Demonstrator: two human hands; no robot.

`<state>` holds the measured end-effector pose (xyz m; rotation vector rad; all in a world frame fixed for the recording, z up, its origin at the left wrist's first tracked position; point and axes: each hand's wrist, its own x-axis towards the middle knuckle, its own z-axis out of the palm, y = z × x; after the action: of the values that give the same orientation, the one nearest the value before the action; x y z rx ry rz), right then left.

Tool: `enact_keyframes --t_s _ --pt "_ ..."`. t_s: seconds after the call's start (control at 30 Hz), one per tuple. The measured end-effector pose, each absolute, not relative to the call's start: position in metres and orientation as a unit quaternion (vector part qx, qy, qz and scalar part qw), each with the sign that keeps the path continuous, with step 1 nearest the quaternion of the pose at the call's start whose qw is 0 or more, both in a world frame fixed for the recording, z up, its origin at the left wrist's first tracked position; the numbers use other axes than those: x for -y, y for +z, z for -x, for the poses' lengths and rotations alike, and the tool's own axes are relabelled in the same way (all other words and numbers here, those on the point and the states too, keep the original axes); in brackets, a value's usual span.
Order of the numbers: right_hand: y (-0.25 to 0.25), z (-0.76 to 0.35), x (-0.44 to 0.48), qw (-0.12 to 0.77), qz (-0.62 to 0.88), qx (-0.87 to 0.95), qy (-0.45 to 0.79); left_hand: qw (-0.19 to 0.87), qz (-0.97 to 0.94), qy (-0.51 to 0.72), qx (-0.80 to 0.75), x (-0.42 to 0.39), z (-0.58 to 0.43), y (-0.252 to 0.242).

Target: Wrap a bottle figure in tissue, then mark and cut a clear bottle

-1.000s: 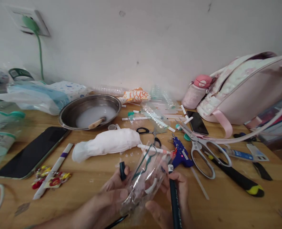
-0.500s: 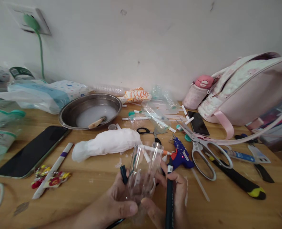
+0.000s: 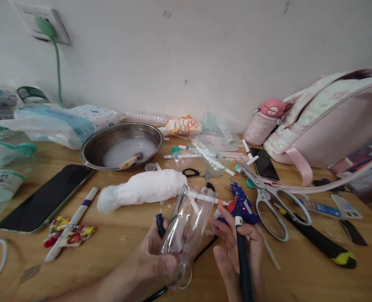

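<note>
My left hand [image 3: 153,258] is closed around a clear cut plastic bottle piece [image 3: 189,239], thumb on its near side, tilting it above the table. A dark marker cap [image 3: 160,225] stands up between the fingers of that same hand. My right hand [image 3: 255,247] grips a dark marker [image 3: 244,262], its light-coloured end pointing away from me and several fingers spread to the left. This hand is apart from the plastic. Just beyond the hands lie a white wrapped bottle shape [image 3: 145,188] and a blue glue gun [image 3: 244,205] with a lit red light.
A metal bowl [image 3: 87,157] of cloudy liquid holds a wooden-handled tool. Large scissors [image 3: 264,195] and a black-and-yellow cutter [image 3: 318,239] lie to the right. A phone [image 3: 44,199] and a white marker [image 3: 74,222] are on the left. A pink backpack [image 3: 327,126] stands at back right.
My right hand has drawn away from the plastic piece to the right, keeping the marker. The plastic piece has tilted in my left hand. The view has shifted slightly.
</note>
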<state>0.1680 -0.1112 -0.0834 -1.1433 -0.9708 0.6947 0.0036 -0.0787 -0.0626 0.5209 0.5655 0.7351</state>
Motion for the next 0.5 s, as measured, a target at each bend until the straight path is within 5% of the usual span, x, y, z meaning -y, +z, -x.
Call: enact_keyframes --t_s 0.23,0.5 --pt "-0.085 -0.15 0.116 0.691 0.433 0.353 0.459 0.699 -0.342 0.543 -0.316 0.09 -0.013 -0.098" --pt "-0.092 -0.143 0.117 0.675 0.405 0.267 0.556 0.775 -0.329 0.45 -0.297 0.059 0.003 -0.13"
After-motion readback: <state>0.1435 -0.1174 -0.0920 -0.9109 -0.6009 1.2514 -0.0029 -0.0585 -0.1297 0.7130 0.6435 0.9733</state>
